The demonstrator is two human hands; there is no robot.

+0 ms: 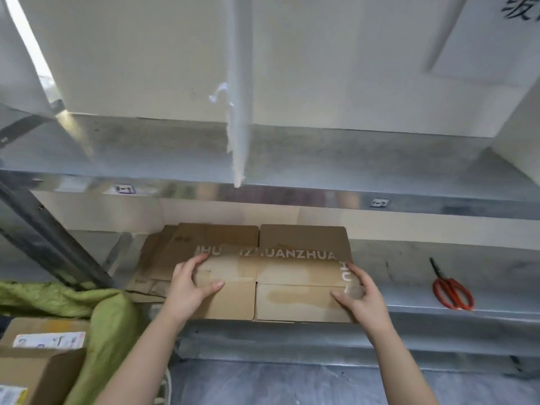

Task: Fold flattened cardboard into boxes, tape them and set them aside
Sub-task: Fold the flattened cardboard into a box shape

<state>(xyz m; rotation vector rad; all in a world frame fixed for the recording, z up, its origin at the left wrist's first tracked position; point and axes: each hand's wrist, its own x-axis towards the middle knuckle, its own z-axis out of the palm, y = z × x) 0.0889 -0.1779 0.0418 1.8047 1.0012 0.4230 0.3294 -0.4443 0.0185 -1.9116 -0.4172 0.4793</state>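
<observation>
On the metal shelf (394, 258), right of the green cloth (111, 317), my left hand (187, 287) pinches one end of the top flattened cardboard (292, 276) and my right hand (362, 299) the other, thumbs on top, fingers (198, 260) curled over the edges. I judge this the pick-up step; next the sheet must lift clear and open square. No tape shows, only scissors (453, 290), and the stack's depth is hidden.

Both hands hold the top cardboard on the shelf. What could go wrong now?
The left hand and right hand grip the top cardboard only at its ends, so it may sag or fold at a wrong crease. The uneven stack beneath may slide off the shelf with it. The scissors lie nearby; a swinging flap might knock them down.
</observation>
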